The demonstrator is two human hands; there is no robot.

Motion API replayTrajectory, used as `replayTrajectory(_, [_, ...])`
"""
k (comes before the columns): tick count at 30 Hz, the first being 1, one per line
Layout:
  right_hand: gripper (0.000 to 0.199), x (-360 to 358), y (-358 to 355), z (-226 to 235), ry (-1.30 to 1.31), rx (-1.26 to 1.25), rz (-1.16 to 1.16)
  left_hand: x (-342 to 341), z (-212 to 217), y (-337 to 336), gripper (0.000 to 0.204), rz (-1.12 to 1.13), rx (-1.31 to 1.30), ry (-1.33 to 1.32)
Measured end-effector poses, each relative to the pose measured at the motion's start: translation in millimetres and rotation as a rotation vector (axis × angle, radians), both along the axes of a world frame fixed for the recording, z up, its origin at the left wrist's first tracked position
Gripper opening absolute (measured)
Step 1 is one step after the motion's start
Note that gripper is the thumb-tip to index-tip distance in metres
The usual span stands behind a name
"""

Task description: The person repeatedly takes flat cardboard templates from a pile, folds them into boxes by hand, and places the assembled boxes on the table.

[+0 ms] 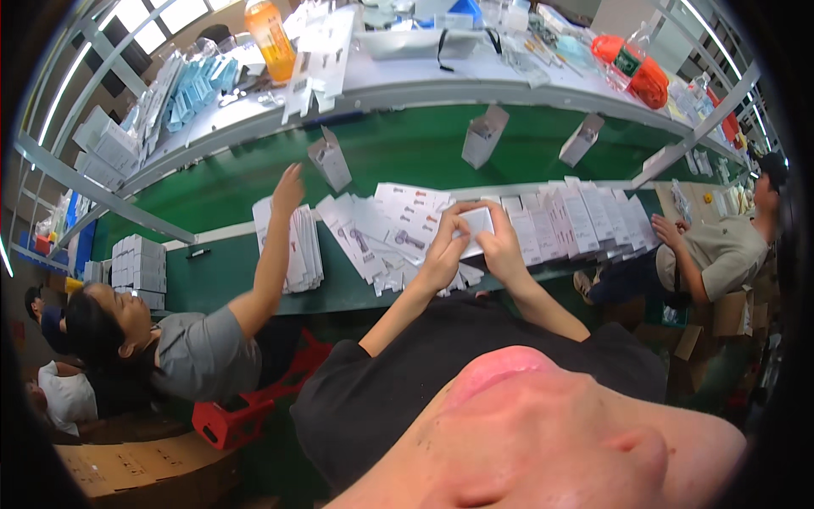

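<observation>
Both my hands hold a small white carton (477, 222) over the near edge of the work surface. My left hand (445, 244) grips its left side, and my right hand (502, 244) closes round its right side with the thumb near its face. Just left of my hands lies a fanned pile of flat printed cartons (373, 233). To the right, a long row of white cartons (585, 222) leans in overlapping order. The underside of the held carton is hidden by my fingers.
Open upright cartons (329, 161) stand spaced along the green conveyor belt (407, 144). On my left a co-worker reaches an arm (270, 246) over a stack of flat cartons (303, 250); another person (716, 254) sits at right. A shelf beyond holds an orange bottle (270, 41).
</observation>
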State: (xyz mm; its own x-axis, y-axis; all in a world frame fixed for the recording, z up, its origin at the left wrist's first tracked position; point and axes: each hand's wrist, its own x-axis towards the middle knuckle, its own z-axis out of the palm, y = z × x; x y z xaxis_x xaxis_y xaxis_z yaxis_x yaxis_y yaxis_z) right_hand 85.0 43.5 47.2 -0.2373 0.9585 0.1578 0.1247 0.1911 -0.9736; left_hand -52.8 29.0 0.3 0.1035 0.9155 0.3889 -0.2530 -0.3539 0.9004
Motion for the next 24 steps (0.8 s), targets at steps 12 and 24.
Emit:
replayTrajectory(12, [0.049,20,-53,9,-0.58,0.318,0.03,-22,-51,-37,0.082,0.28,0.35,0.673])
replayTrajectory(24, [0.039,168,5,-174,-1.332,0.465,-0.451,-23,-180,0,0.083,0.418,-0.308,1.224])
